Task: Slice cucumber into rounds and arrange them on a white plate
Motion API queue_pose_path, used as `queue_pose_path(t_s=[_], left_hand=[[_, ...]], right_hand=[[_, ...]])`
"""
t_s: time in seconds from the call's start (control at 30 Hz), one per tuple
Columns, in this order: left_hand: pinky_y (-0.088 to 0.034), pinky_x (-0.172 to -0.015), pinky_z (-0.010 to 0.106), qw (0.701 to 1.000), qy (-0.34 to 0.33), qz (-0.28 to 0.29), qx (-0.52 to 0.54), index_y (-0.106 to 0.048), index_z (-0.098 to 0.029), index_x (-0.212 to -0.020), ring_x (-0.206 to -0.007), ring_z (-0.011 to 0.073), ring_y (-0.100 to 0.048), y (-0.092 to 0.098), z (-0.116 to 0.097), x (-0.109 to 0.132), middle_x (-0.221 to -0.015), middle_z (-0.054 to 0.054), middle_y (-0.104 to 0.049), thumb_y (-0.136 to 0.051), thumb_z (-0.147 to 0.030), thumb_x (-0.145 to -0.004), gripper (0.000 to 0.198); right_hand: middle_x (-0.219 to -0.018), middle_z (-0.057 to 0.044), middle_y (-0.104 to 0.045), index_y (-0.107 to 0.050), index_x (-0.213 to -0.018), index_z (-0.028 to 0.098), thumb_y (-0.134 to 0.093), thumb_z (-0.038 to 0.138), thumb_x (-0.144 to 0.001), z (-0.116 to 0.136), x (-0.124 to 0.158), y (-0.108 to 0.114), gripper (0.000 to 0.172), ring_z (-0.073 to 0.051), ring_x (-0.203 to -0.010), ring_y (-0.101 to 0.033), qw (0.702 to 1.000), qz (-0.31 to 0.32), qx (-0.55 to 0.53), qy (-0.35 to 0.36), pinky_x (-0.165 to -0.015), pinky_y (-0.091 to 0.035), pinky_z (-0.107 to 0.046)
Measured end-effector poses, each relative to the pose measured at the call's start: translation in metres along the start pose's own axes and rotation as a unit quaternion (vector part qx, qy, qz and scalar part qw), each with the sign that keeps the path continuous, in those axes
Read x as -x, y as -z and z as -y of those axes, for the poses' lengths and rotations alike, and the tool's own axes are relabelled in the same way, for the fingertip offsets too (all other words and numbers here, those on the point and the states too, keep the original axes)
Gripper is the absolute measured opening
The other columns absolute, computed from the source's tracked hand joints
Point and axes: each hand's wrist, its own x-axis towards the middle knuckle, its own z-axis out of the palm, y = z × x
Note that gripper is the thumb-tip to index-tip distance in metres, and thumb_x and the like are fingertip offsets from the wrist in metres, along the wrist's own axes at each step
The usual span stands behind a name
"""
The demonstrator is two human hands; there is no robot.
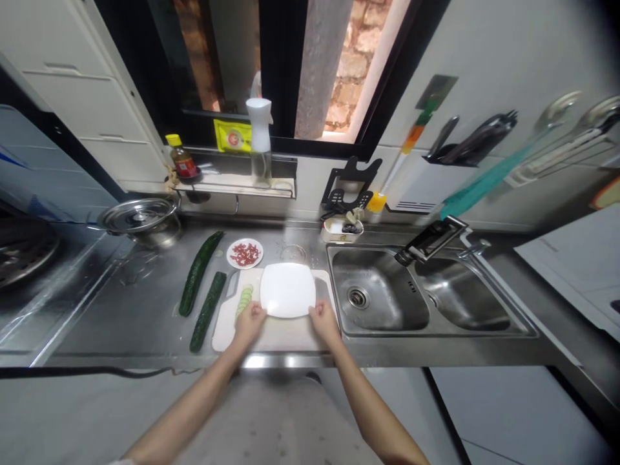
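Observation:
A white square plate (287, 289) is held by its two near corners over the cutting board (290, 337). My left hand (250, 321) pinches the near left corner, and my right hand (324, 320) grips the near right one. Just left of the plate, a row of cucumber slices (245, 299) lies on the board. Two dark green cucumbers rest on the counter to the left: a whole-looking one (197, 274) and a shorter cut one (208, 312). Behind the board stands a small white dish (245, 254) with chopped red pieces. Whether the plate touches the board I cannot tell.
A double sink (380, 290) with a black faucet (429, 240) lies to the right. A lidded steel pot (145, 219) stands back left. Under the window, a narrow rack (232, 182) holds a sauce bottle (183, 158) and a spray bottle (260, 142). A knife block (431, 184) hangs on the wall.

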Motion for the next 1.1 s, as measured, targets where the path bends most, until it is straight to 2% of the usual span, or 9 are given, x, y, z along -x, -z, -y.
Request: queue_pose_path(t_s=[0.13,0.27,0.67,0.9,1.1], left_hand=[[-0.044,-0.070,0.026,1.000,0.016,0.011,-0.017,-0.061,-0.019,-0.086,-0.076,0.0177,-0.063,0.005,0.014,0.023,-0.079,0.001,-0.068,-0.054,-0.036,-0.078,0.020],[-0.043,-0.071,0.026,0.998,0.045,0.011,-0.044,-0.061,-0.019,-0.087,-0.078,0.0182,-0.063,0.005,0.021,0.028,-0.080,0.002,-0.068,-0.055,-0.033,-0.078,0.018],[-0.043,-0.072,0.025,0.995,0.038,0.002,-0.096,-0.061,-0.019,-0.086,-0.079,0.0170,-0.062,-0.001,0.025,0.026,-0.081,0.001,-0.068,-0.054,-0.026,-0.080,0.011],[-0.042,-0.069,0.024,0.992,0.047,0.009,-0.113,-0.062,-0.019,-0.090,-0.079,0.0169,-0.063,-0.001,0.029,0.028,-0.083,0.002,-0.069,-0.054,-0.028,-0.081,0.014],[-0.043,-0.069,0.025,0.993,0.039,0.008,-0.115,-0.064,-0.018,-0.095,-0.080,0.0185,-0.064,0.003,0.030,0.032,-0.083,0.004,-0.070,-0.054,-0.036,-0.083,0.024]], right_hand=[[-0.059,0.005,-0.046,-0.047,-0.075,0.022,-0.049,0.035,-0.070,-0.007,0.025,-0.008,0.014,-0.014,-0.056,-0.046,0.999,0.005,0.035,-0.017,-0.055,-0.033,-0.024],[-0.059,0.005,-0.046,-0.048,-0.074,0.022,-0.048,0.032,-0.072,-0.008,0.035,-0.013,0.010,-0.014,-0.056,-0.046,0.997,0.009,0.068,-0.025,-0.056,-0.031,-0.024],[-0.069,0.001,-0.055,-0.055,-0.088,0.017,-0.051,0.023,-0.079,0.003,0.037,-0.012,0.011,-0.015,-0.065,-0.051,0.987,0.061,0.130,-0.065,-0.061,-0.033,-0.023],[-0.074,-0.001,-0.060,-0.057,-0.098,0.015,-0.052,0.024,-0.084,0.005,0.039,-0.010,0.017,-0.015,-0.069,-0.055,0.978,0.085,0.171,-0.082,-0.062,-0.033,-0.022],[-0.073,-0.002,-0.061,-0.058,-0.099,0.016,-0.053,0.024,-0.084,0.005,0.038,-0.010,0.018,-0.016,-0.070,-0.056,0.978,0.078,0.180,-0.070,-0.063,-0.033,-0.022]])
